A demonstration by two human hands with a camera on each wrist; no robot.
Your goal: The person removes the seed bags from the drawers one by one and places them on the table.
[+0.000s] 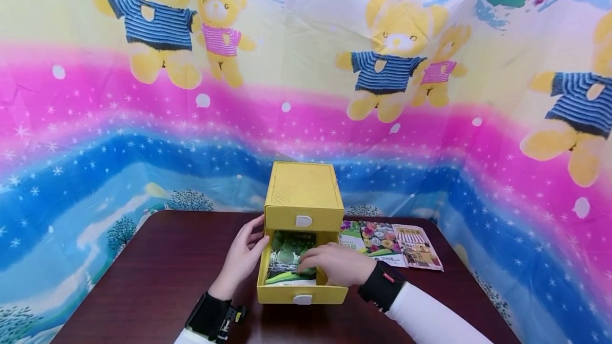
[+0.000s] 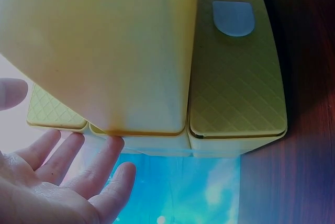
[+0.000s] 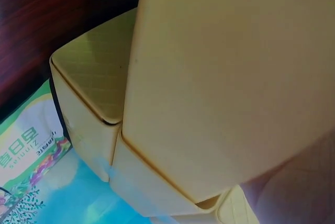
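A yellow drawer cabinet [image 1: 306, 185] stands on the table, its middle drawer [image 1: 302, 295] pulled out towards me. In that drawer lies a seed packet [image 1: 287, 251] with a picture of green leaves. My right hand [image 1: 337, 263] reaches over the drawer's right wall, bent fingers on the packet's right part. Its thumb is hidden, so I cannot tell whether it pinches the packet. At the left side is my left hand [image 1: 244, 256], fingers spread and slightly bent. In the left wrist view, the fingertips [image 2: 116, 143] are right at the cabinet's side edge.
Right of the cabinet, flower seed packets [image 1: 382, 240] and a packet with a striped awning picture [image 1: 419, 248] lie on the dark table [image 1: 191, 259]. Below the pulled-out drawer is a closed one [image 2: 238, 82] with a pale handle. A printed bear curtain [image 1: 296, 68] hangs behind.
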